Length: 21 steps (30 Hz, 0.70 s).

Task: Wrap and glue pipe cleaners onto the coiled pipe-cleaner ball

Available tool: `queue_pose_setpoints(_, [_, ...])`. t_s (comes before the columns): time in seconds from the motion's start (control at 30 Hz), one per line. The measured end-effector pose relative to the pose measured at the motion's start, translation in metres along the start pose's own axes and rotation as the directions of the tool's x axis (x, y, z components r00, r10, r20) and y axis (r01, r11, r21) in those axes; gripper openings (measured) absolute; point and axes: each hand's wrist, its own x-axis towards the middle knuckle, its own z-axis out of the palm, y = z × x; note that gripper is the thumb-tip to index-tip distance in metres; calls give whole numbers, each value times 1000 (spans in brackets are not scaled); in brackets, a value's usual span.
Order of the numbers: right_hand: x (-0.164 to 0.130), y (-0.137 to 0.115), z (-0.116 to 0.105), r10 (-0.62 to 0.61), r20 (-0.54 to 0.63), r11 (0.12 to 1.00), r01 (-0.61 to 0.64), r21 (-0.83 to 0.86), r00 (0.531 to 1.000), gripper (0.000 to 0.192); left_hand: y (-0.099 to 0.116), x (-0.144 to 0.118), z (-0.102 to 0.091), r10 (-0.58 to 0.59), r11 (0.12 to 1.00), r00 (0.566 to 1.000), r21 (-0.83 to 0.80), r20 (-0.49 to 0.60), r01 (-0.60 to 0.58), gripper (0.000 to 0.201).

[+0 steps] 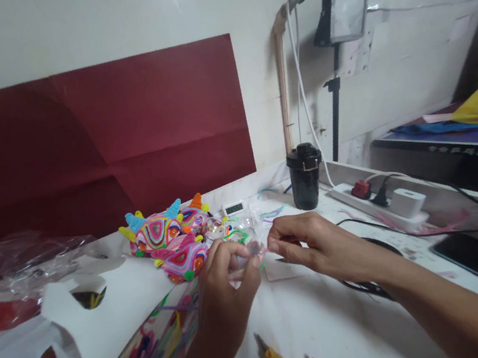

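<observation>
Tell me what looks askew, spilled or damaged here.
The colourful strips lie tangled at the lower left, not neatly bundled. The white sheet beside them has a hole, perhaps cut deliberately. Nothing looks spilled.

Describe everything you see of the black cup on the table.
The black cup has a dark, glossy body, apparently plastic, tapering slightly towards its base. A black lid covers the top, with a raised cap; a small metallic-looking detail shows near the lid's front. It stands upright on the white table, near the wall, left of the power strip and beyond the right hand. Neither hand touches it. Its contents cannot be seen.
</observation>
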Motion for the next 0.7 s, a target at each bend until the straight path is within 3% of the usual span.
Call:
queue_pose_setpoints(0.2, [1, -2, -2, -14, 7, 1000, 14, 6, 1000, 24, 1, -1, 0, 98, 993, 995, 73, -8, -97, 10])
queue_pose_setpoints(0.7, [0, -2, -3, -17, 16, 1000, 17, -12, 1000, 19, 4, -3, -1, 150, 980, 989, 136, -12, -147, 9])
